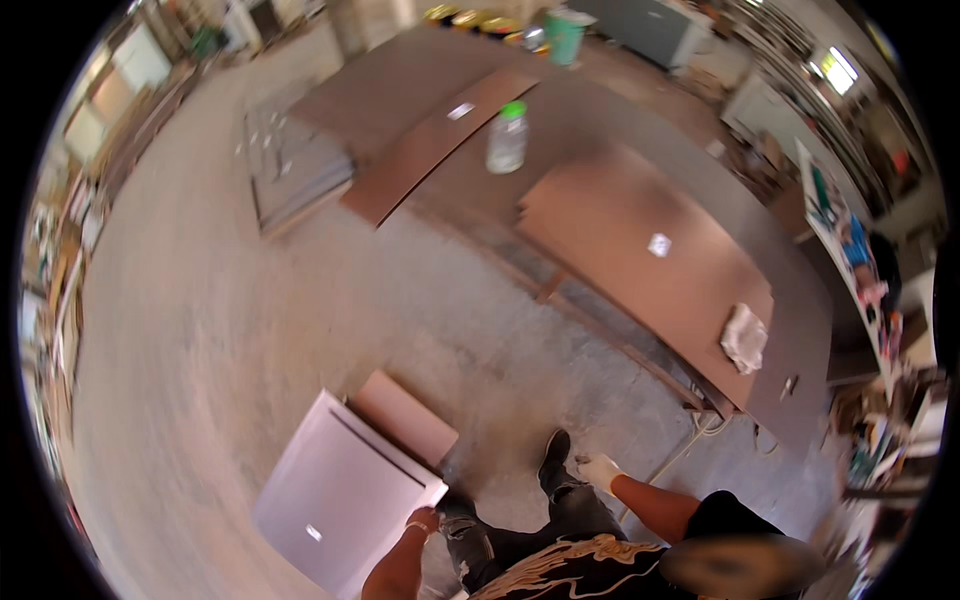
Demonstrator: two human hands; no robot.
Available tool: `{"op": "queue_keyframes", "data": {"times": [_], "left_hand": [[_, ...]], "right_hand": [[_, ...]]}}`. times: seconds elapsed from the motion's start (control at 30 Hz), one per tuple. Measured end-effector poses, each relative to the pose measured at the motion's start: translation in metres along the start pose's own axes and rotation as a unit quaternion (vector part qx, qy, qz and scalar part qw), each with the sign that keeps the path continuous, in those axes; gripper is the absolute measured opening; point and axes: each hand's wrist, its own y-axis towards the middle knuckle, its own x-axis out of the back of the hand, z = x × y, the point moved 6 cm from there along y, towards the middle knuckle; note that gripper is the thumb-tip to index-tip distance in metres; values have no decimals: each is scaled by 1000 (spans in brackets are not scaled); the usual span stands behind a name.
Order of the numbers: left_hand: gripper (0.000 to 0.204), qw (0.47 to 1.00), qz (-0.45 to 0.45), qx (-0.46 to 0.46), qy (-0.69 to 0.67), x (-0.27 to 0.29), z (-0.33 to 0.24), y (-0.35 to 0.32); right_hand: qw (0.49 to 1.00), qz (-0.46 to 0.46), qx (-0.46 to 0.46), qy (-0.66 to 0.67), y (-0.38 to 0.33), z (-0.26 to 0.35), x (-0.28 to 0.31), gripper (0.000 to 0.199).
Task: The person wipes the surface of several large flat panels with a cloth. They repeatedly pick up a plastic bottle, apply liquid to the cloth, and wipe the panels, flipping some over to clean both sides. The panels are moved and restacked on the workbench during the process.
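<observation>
At the lower middle, my left hand point(424, 519), with a band at the wrist, is closed on the near right edge of a large pale grey-pink panel point(350, 495). A small white label is stuck on the panel's face. Just beyond it lies a smaller brown board point(405, 415), partly covered by the panel. My right hand point(600, 471) wears a white glove and hangs beside my right leg, away from the table. Its fingers look loosely apart with nothing seen in them, though the picture is blurred there.
Ahead stands a long dark table point(590, 110) bearing stacked brown sheets point(640, 240), a clear bottle with green cap point(508, 140) and a white cloth point(745, 339). A cable point(680, 450) runs over the floor at right. A cluttered shelf point(850, 260) stands far right.
</observation>
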Motion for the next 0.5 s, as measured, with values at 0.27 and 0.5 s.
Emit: {"op": "queue_keyframes", "data": {"times": [0.27,0.5], "left_hand": [[28,923,-122,-153,331,135,-148,-18],[21,833,-364,-414,-49,231,-490,-55]], "right_hand": [[921,-331,44,199,-92,-69,230,31],[811,-580,56,-62,-64,-95,414,63]]}}
